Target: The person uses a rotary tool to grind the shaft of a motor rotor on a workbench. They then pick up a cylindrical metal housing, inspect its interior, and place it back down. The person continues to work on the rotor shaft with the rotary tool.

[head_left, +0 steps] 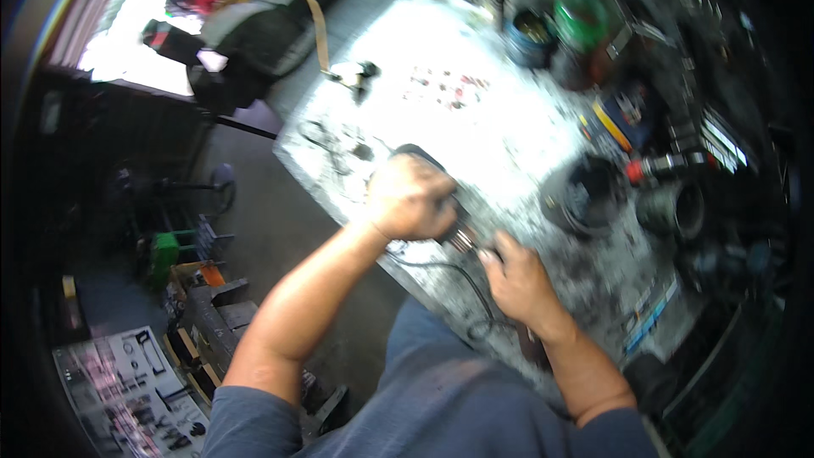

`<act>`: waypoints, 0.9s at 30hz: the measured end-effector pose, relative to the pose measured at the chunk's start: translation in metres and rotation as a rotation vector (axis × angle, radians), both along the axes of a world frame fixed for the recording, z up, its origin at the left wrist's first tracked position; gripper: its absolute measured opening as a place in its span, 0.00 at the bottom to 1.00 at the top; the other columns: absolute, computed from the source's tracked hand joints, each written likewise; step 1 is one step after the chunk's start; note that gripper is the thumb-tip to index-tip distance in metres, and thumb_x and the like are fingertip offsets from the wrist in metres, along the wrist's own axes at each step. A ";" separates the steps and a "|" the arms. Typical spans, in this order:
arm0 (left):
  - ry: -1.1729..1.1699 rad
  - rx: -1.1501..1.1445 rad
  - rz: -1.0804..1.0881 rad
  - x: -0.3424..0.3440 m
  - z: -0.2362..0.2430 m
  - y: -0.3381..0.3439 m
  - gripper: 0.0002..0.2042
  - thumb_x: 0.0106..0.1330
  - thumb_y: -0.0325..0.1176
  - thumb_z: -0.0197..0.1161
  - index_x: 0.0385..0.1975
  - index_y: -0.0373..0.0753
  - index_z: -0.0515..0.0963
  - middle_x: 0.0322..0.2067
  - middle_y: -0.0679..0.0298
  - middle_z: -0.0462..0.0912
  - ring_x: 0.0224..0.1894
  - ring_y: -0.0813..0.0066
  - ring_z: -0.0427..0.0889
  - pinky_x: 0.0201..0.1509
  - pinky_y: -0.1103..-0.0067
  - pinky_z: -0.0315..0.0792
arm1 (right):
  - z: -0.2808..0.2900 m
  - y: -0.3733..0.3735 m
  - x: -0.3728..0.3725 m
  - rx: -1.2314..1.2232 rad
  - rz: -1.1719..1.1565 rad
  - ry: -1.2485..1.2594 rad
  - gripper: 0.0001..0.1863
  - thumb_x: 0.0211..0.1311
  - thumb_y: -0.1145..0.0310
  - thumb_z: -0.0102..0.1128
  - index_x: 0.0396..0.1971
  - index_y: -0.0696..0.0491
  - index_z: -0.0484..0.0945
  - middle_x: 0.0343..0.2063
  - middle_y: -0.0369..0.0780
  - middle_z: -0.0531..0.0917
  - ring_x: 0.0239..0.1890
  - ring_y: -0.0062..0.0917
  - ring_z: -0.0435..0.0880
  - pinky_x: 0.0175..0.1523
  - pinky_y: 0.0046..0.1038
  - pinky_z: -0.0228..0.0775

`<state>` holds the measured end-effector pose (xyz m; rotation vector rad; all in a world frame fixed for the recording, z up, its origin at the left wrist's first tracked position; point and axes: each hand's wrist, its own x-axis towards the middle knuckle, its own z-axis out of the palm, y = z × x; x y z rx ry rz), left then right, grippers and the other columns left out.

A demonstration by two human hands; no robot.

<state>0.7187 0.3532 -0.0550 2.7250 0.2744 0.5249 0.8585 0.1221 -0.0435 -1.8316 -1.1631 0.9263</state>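
My left hand is wrapped round a dark elongated piece, and its far end shows above my knuckles. On the right, the piece ends in a coppery, ridged part. My right hand is closed with the thumb up, close beside that coppery end. Blur hides what its fingers hold and whether they touch the piece. A thin black cable runs under my hands and loops near the table's front edge. Below my right wrist lies a brown, handle-like object.
The worktable is brightly lit and stained. Small red bits lie at its back. At the right are a dark round housing, a metal cup, a green bottle and a blue can. A vise-like machine stands far left.
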 end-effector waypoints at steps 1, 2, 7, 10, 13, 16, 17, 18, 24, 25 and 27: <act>0.032 -0.003 -0.009 -0.002 0.002 0.000 0.06 0.55 0.35 0.72 0.24 0.42 0.82 0.21 0.59 0.83 0.29 0.54 0.89 0.39 0.60 0.83 | 0.000 0.004 -0.002 0.020 0.011 0.033 0.07 0.80 0.70 0.63 0.44 0.57 0.75 0.31 0.60 0.86 0.39 0.67 0.86 0.41 0.60 0.75; 0.018 -0.059 -0.016 -0.004 0.002 -0.001 0.06 0.54 0.32 0.72 0.28 0.39 0.84 0.24 0.58 0.84 0.31 0.53 0.89 0.41 0.60 0.83 | 0.002 0.002 -0.002 0.012 0.016 0.080 0.07 0.80 0.71 0.63 0.44 0.58 0.76 0.32 0.61 0.87 0.40 0.67 0.87 0.41 0.60 0.76; 0.042 -0.053 -0.047 -0.007 -0.002 -0.003 0.08 0.58 0.37 0.71 0.28 0.41 0.80 0.25 0.58 0.83 0.34 0.53 0.87 0.47 0.59 0.81 | 0.007 -0.003 -0.004 0.004 0.024 -0.026 0.06 0.77 0.73 0.64 0.44 0.59 0.78 0.35 0.61 0.88 0.42 0.67 0.88 0.43 0.59 0.78; 0.080 -0.044 -0.040 -0.007 -0.005 -0.005 0.09 0.58 0.38 0.70 0.28 0.41 0.80 0.25 0.58 0.83 0.35 0.52 0.88 0.48 0.59 0.80 | 0.007 0.002 -0.006 -0.012 0.042 -0.102 0.06 0.77 0.74 0.64 0.45 0.60 0.79 0.36 0.61 0.88 0.42 0.67 0.88 0.44 0.59 0.79; 0.113 -0.047 -0.021 -0.007 -0.006 -0.005 0.12 0.61 0.44 0.68 0.27 0.41 0.82 0.25 0.55 0.87 0.36 0.49 0.89 0.50 0.58 0.79 | 0.011 0.003 -0.007 -0.002 0.066 -0.117 0.06 0.77 0.74 0.64 0.44 0.60 0.79 0.36 0.61 0.88 0.41 0.67 0.88 0.44 0.59 0.78; 0.086 -0.034 -0.010 -0.007 -0.005 -0.002 0.09 0.61 0.40 0.70 0.28 0.42 0.82 0.26 0.57 0.86 0.36 0.50 0.89 0.48 0.58 0.81 | 0.014 0.002 -0.007 -0.034 0.082 -0.173 0.06 0.77 0.72 0.65 0.44 0.59 0.79 0.35 0.62 0.88 0.41 0.68 0.87 0.43 0.61 0.77; 0.091 -0.040 -0.014 -0.008 -0.005 0.000 0.09 0.61 0.40 0.70 0.28 0.42 0.82 0.26 0.57 0.86 0.36 0.51 0.89 0.48 0.59 0.82 | 0.014 0.003 -0.007 -0.015 0.087 -0.185 0.06 0.77 0.72 0.65 0.45 0.59 0.79 0.35 0.62 0.88 0.41 0.68 0.87 0.43 0.61 0.77; 0.096 -0.075 -0.031 -0.008 -0.005 -0.001 0.09 0.60 0.40 0.70 0.27 0.42 0.82 0.26 0.57 0.86 0.36 0.51 0.89 0.48 0.59 0.82 | 0.014 0.002 -0.007 -0.040 0.078 -0.203 0.06 0.78 0.72 0.65 0.45 0.58 0.79 0.35 0.62 0.88 0.41 0.68 0.87 0.43 0.62 0.76; 0.071 -0.018 0.007 -0.006 -0.004 -0.007 0.06 0.60 0.37 0.71 0.30 0.42 0.85 0.28 0.59 0.88 0.37 0.54 0.91 0.50 0.60 0.83 | 0.009 0.006 -0.007 0.018 0.083 -0.113 0.07 0.79 0.73 0.63 0.43 0.58 0.74 0.30 0.59 0.85 0.37 0.65 0.87 0.41 0.60 0.76; 0.079 -0.028 0.008 -0.006 -0.002 -0.005 0.06 0.60 0.36 0.70 0.31 0.42 0.86 0.29 0.59 0.89 0.38 0.54 0.91 0.50 0.61 0.83 | 0.010 0.008 -0.007 -0.012 0.083 -0.096 0.07 0.79 0.74 0.63 0.44 0.58 0.74 0.29 0.59 0.85 0.36 0.65 0.87 0.40 0.60 0.76; 0.095 -0.035 0.000 -0.005 0.001 -0.004 0.06 0.59 0.35 0.70 0.33 0.42 0.87 0.30 0.59 0.90 0.38 0.55 0.91 0.51 0.62 0.84 | 0.012 0.009 -0.006 -0.031 0.081 -0.077 0.07 0.79 0.74 0.63 0.44 0.58 0.74 0.28 0.58 0.85 0.35 0.64 0.88 0.39 0.59 0.76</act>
